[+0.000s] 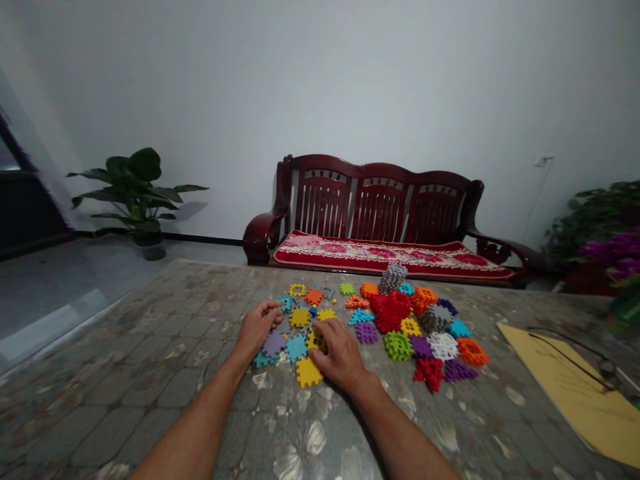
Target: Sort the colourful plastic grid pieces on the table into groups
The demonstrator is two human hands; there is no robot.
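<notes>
My right hand (pixel 339 350) reaches over a yellow windowed tile (pixel 317 341), thumb and fingers at its edges. Part of that tile is hidden under the fingers. Close below lies a solid yellow interlocking tile (pixel 309 372), with a light blue tile (pixel 296 347) to its left. My left hand (pixel 259 325) rests at the left side of the group, its fingers loosely bent and a little apart, beside a lavender tile (pixel 274 344). I see nothing held in it. Another yellow tile (pixel 300 317) lies between the hands, near a small blue piece (pixel 313 311).
Right of my hands, a pile of colourful interlocking pieces holds a red cluster (pixel 391 311) and a grey stack (pixel 393 277). A yellow board (pixel 570 387) with a dark cable (pixel 575 353) lies farther right. Behind the patterned table (pixel 165 373) stands a wooden bench (pixel 380 207).
</notes>
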